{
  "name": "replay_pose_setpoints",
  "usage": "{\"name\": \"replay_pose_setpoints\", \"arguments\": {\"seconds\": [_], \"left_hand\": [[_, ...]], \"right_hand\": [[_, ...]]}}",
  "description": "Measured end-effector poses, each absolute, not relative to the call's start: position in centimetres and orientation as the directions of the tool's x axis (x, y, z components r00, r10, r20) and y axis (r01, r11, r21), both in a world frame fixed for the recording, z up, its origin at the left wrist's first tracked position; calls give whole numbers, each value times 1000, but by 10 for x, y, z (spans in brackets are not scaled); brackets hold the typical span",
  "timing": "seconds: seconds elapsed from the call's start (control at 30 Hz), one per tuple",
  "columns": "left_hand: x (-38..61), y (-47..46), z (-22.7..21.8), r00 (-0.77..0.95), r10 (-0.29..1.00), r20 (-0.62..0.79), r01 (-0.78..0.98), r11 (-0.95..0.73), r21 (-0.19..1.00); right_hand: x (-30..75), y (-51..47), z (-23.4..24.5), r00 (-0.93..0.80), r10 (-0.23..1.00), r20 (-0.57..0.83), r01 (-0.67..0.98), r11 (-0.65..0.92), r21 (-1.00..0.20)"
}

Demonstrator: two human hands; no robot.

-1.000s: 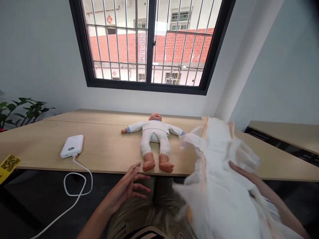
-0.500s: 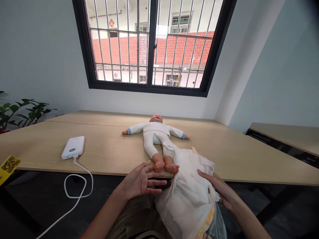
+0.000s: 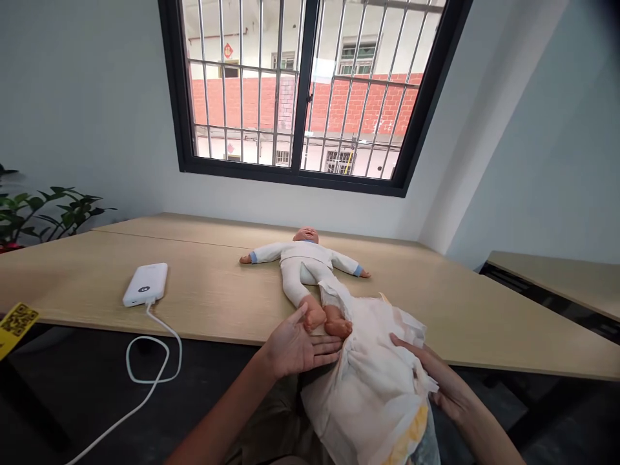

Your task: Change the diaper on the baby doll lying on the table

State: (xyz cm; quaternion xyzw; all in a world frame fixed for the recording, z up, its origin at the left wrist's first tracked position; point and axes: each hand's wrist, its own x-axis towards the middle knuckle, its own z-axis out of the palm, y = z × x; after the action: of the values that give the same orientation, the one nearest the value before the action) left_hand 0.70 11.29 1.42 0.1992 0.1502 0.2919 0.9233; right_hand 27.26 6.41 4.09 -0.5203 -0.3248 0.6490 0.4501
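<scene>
A baby doll (image 3: 304,258) in a white suit with blue cuffs lies on its back, its bare feet towards me near the table's front edge. My left hand (image 3: 295,345) is palm up with fingers stretched out, right at the doll's feet; the thumb is beside one foot and the fingertips reach the white material. A large, crumpled white diaper (image 3: 365,374) with yellow edging hangs over the edge onto my lap. Its upper end lies against the doll's leg. My right hand (image 3: 431,374) grips the diaper's right side, thumb on top and the other fingers partly hidden.
On the left of the wooden table (image 3: 203,284) lies a white power bank (image 3: 146,284), its white cable (image 3: 165,374) looping down off the edge. A yellow label (image 3: 18,328) with a printed code is at far left. Behind are a plant (image 3: 62,210) and a barred window (image 3: 295,97).
My left hand has moved right and its fingers have come together by the doll's feet. My right hand keeps its hold on the diaper. The view has tilted slightly.
</scene>
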Motion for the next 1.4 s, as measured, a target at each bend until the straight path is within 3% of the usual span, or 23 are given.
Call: {"name": "replay_pose_setpoints", "arguments": {"seconds": [0.2, 0.57, 0.73, 0.9, 1.1, 1.4], "left_hand": [[27, 116, 19, 727, 641, -244, -519, 747, 415], [40, 111, 23, 554, 799, -235, -692, 599, 402], [39, 125, 11, 568, 806, -166, -736, 588, 335], [31, 144, 12, 593, 804, 52, -775, 551, 309], [14, 155, 33, 556, 828, 72, -791, 501, 350], [-7, 179, 90, 548, 836, 2, -724, 473, 502]], "right_hand": [[270, 64, 52, -65, 924, -377, -240, -382, -893], [274, 66, 50, -49, 912, -407, -288, -403, -869], [281, 68, 44, -6, 923, -386, -256, -374, -891], [291, 69, 38, -26, 910, -414, -308, -401, -862], [298, 71, 29, 34, 877, -479, -351, -438, -828], [255, 88, 35, -160, 856, -491, -382, -512, -769]]}}
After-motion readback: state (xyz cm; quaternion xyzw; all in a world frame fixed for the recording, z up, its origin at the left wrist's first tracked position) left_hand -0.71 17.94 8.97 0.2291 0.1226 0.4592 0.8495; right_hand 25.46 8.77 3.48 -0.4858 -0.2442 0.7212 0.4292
